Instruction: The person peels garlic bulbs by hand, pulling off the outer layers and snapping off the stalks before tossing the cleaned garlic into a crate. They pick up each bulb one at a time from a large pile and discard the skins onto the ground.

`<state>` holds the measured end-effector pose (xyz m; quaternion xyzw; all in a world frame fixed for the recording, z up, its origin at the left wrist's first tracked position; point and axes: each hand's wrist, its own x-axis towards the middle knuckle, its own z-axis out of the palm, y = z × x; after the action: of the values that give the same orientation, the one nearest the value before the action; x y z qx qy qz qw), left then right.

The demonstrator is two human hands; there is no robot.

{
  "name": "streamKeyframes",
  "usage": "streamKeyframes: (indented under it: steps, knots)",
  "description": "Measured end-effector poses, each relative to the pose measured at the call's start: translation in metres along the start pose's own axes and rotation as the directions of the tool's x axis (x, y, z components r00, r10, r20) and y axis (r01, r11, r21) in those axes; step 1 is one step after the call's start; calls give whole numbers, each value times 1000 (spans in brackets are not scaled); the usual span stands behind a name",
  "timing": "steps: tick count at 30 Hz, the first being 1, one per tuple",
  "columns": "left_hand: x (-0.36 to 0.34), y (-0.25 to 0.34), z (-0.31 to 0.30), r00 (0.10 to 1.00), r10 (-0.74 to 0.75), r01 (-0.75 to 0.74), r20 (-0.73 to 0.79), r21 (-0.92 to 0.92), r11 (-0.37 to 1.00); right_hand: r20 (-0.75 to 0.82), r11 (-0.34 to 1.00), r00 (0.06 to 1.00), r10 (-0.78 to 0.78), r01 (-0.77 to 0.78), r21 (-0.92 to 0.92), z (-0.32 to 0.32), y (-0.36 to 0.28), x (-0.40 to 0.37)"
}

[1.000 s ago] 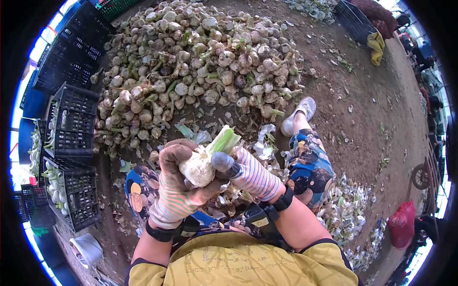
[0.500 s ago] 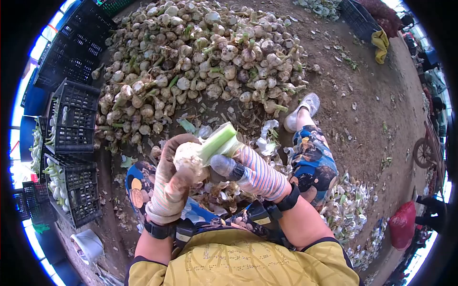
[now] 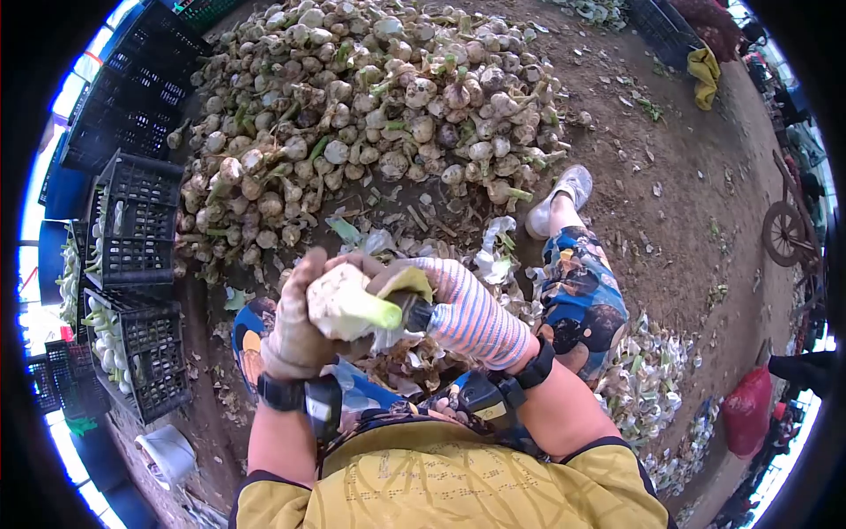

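Note:
A garlic bulb [image 3: 333, 298] with a short, pale green stem is held in front of my lap, its stem tilted toward me and to the right. My left hand [image 3: 298, 331], in a dirty striped glove, wraps round the bulb from the left. Just right of it, my right hand [image 3: 467, 309], gloved in stripes with a dark cover on the thumb, is closed on a yellow-green strip of garlic skin [image 3: 411, 282]. The bulb and that strip hide some right fingertips. Loose peelings [image 3: 414, 361] lie beneath, between my legs.
A large heap of unpeeled garlic [image 3: 379, 115] lies ahead. On the left stand black crates [image 3: 137, 220], one holding white bulbs [image 3: 110, 348], and a white bucket [image 3: 165, 454]. More skins [image 3: 648, 379], a red sack [image 3: 745, 414] and a cart wheel [image 3: 784, 234] are at right.
The bulb has turned, its stem swinging from up-right to down-right and looking shorter and barer. My right hand has pulled a strip of skin to the bulb's right side.

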<state>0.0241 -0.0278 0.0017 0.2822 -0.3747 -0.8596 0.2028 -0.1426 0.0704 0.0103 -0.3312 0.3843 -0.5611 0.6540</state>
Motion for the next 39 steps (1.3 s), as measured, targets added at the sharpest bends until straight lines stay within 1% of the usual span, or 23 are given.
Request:
streamKeyframes:
  steps: [2,3,4,6,7,8,10,12,14,15,16,18,20,22,23,24,26,27,28,31,34,37,39]
  knots:
    - [9,-3,-6,969,168,-99,-181,341,935,-144,999,989,-38,42,27,-1,0,2]
    - [7,0,-6,887,450,-234,-103,740,630,-239,999,971,-24,16,-35,0,-5,0]
    - [17,-4,-2,538,839,-516,79,818,254,-239,999,971,-26,19,-35,1,-6,0]
    - [-8,-1,12,688,726,-361,20,877,318,-291,997,955,-63,46,-66,3,-5,0]
    - [-8,1,21,709,705,-260,-6,928,269,-235,1000,972,18,-21,-10,1,0,1]
    - [1,0,17,689,716,-336,112,925,179,-229,1000,973,25,-27,-7,3,2,2]
    - [2,2,10,910,390,-282,-142,479,831,-252,998,968,-19,35,59,9,4,4]
    - [4,1,-1,920,340,-269,-196,317,910,-214,995,976,-44,62,77,2,12,3]
    - [1,3,0,888,387,-347,-249,189,919,-154,955,945,-289,295,19,-6,9,6]
    - [0,3,6,847,454,-443,-276,107,890,-303,961,919,-253,201,-191,-8,3,7]
    - [1,5,-2,840,522,-512,-147,103,853,-426,989,901,-87,128,69,-13,1,7]
    - [-6,10,-6,834,542,-532,-99,112,839,-549,991,835,-27,94,93,-27,9,15]
    - [-10,15,-5,800,582,-572,-142,111,813,-517,996,855,-50,81,37,-31,8,21]
    - [-19,25,-12,850,508,-471,-141,229,852,-317,895,896,-313,166,-413,-26,9,22]
    - [-22,29,-2,814,552,-484,-183,314,817,-232,913,942,-243,141,-383,-18,3,17]
    - [-19,34,-2,769,637,-514,-61,533,672,-157,919,964,-216,147,-366,-10,-4,14]
    - [-23,36,3,779,626,-488,46,672,558,-81,853,985,-154,91,-513,4,-13,10]
    - [-24,35,8,773,628,-478,96,738,476,-26,743,992,-121,73,-665,5,-17,10]
    - [-26,33,12,786,610,-451,102,769,452,-8,743,987,-163,117,-658,12,-19,11]
    - [-28,32,23,774,593,-470,222,829,303,-2,655,996,-91,59,-754,5,-12,14]
    - [-29,31,22,789,535,-497,304,827,264,81,613,996,39,41,-789,-3,-13,15]
    - [-29,37,19,789,472,-534,393,818,212,285,483,957,-57,277,-831,-3,-13,15]
    - [-29,41,17,784,395,-563,480,817,124,304,446,952,24,262,-856,-2,-15,15]
